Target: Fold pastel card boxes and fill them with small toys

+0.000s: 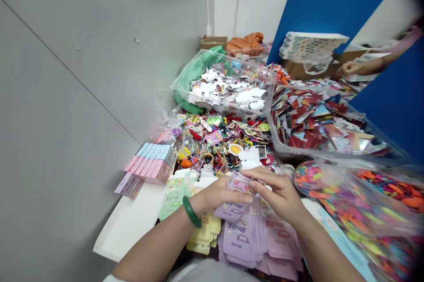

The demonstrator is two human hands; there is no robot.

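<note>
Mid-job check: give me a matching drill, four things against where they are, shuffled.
1. Green bangle
2. Purple carton
3. White paper cutouts
4. Yellow cartons

A. In the clear plastic tub
B. Piled beside the purple carton stack
C. Around the left wrist
D. Between the left hand and right hand

Pairs: 1-C, 2-D, 3-A, 4-B

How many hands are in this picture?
3: the left hand and right hand at a purple carton, plus another person's hand at upper right. Others may be hidden.
</note>
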